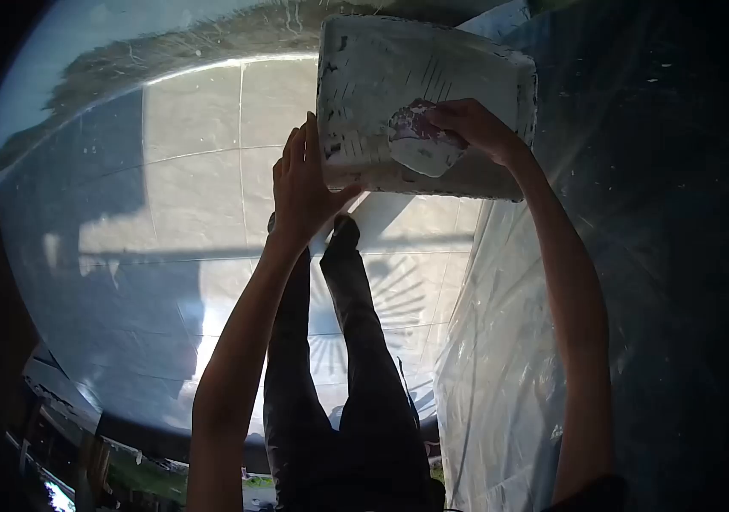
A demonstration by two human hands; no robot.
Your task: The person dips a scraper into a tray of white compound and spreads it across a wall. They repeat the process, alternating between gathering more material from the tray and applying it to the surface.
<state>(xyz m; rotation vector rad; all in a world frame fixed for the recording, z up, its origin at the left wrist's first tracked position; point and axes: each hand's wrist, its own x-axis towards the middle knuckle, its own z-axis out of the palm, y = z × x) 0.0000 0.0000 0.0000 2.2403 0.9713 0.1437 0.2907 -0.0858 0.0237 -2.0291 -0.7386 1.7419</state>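
A rectangular paint-smeared tray [373,64], off-white with dark worn spots and short dark slits, is in the upper middle of the head view. My left hand [305,179] grips its near left corner, fingers up along the left side and thumb along the near edge. My right hand [475,128] is over the tray, fingers closed on a purplish rag-like piece [424,141] coated with white on its lower part. That piece overlaps the tray's surface; I cannot tell its exact kind. My right fingertips hide its upper right end.
A pale tiled floor [194,111] lies below, with sunlight and shadows across it. My dark-trousered legs [356,316] stand under the tray. Clear plastic sheeting [510,341] hangs or lies along the right. A paint-streaked surface [151,51] curves along the top left.
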